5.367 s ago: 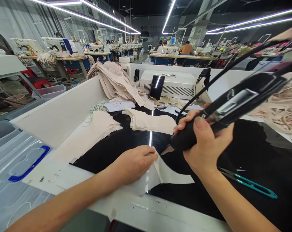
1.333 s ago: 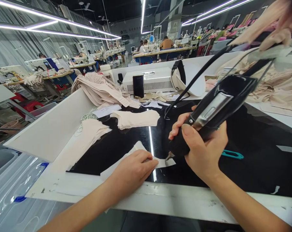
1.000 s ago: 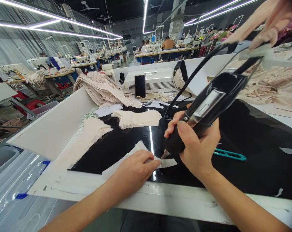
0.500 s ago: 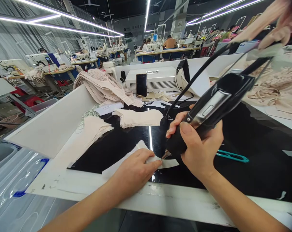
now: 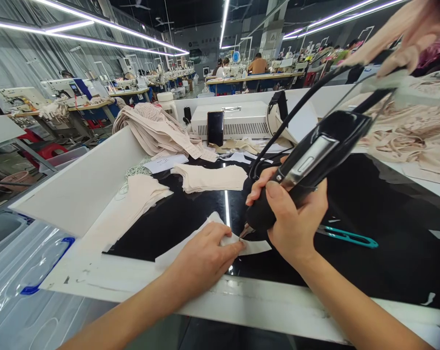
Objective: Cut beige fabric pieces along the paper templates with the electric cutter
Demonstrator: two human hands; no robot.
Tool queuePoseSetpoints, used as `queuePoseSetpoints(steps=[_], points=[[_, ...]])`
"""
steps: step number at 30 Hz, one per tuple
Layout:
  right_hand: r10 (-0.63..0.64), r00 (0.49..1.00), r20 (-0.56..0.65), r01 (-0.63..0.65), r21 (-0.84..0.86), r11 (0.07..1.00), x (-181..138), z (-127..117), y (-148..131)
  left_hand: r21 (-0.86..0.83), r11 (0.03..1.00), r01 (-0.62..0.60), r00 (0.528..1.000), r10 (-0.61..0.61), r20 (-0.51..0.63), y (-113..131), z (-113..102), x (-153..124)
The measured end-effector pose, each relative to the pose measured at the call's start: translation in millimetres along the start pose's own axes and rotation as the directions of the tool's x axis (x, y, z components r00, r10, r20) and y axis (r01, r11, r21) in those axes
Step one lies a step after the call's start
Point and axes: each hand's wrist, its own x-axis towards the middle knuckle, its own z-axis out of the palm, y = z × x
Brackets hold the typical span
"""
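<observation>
My right hand (image 5: 296, 226) is wrapped round a thick black corded hand tool (image 5: 307, 165) with a silver lever on its side. The tool slants down to the left, and its pointed metal tip meets a white fabric piece (image 5: 183, 245) on the black work surface. Beside the tip, my left hand (image 5: 207, 248) presses the piece down, thumb and forefinger close together at its edge. A narrow end of the fabric sticks out to the right of the tip. Teal thread snips (image 5: 351, 236) lie right of my right hand.
Cream fabric stacks lie ahead (image 5: 212, 178) and at left (image 5: 143, 194). A phone (image 5: 215, 129) leans on a white vented box (image 5: 237, 121). Beige fabric is heaped (image 5: 413, 116) at right. Another hand (image 5: 405, 48) shows blurred near the cable. A white panel (image 5: 81, 180) borders the left.
My right hand and the tool have shifted slightly left, the tip moving a little along the fabric edge. My left hand stays nearly in place on the fabric.
</observation>
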Motion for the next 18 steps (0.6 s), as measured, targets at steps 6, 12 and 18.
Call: queuePoseSetpoints(steps=[6,12,18], points=[[-0.009,1.000,0.008,0.009,0.017,1.000,2,3,2,-0.011,1.000,0.015,1.000,-0.015,0.001,-1,4,-1],[-0.019,0.999,0.032,0.017,0.053,0.998,1,5,10,-0.011,1.000,0.007,1.000,-0.007,-0.018,-2,8,0],[-0.010,0.999,0.035,0.009,0.003,1.000,2,1,13,-0.049,0.999,0.019,1.000,-0.019,-0.010,-4,6,-1]])
